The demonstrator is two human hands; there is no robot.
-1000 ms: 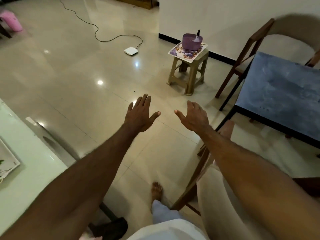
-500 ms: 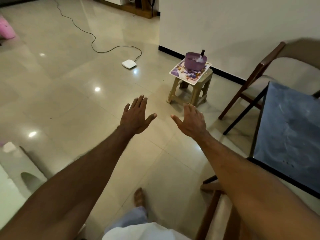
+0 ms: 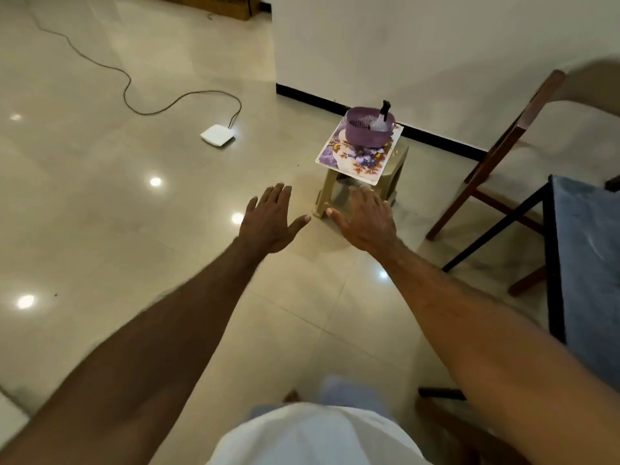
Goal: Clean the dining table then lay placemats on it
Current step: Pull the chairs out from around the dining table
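Floral placemats (image 3: 359, 156) lie stacked on a small beige plastic stool (image 3: 392, 176) near the wall. On top of them stands a purple perforated basket (image 3: 367, 130) with a dark-handled item inside. Both my arms stretch forward over the floor. My left hand (image 3: 271, 219) is open, palm down, left of the stool. My right hand (image 3: 367, 218) is open too, just in front of the stool's legs and overlapping them in view. Neither hand holds anything. The blue-grey table top (image 3: 590, 263) with a black frame shows at the right edge.
A wooden chair (image 3: 496, 156) stands against the wall beside the table. A white flat device (image 3: 218, 135) with a long cable lies on the glossy tiled floor to the left. Another chair's wood shows at bottom right. My foot is below.
I have walked closer to the stool, so it and the basket appear larger and nearer my hands. The glass table at the left has left the view. Both hands stay open.
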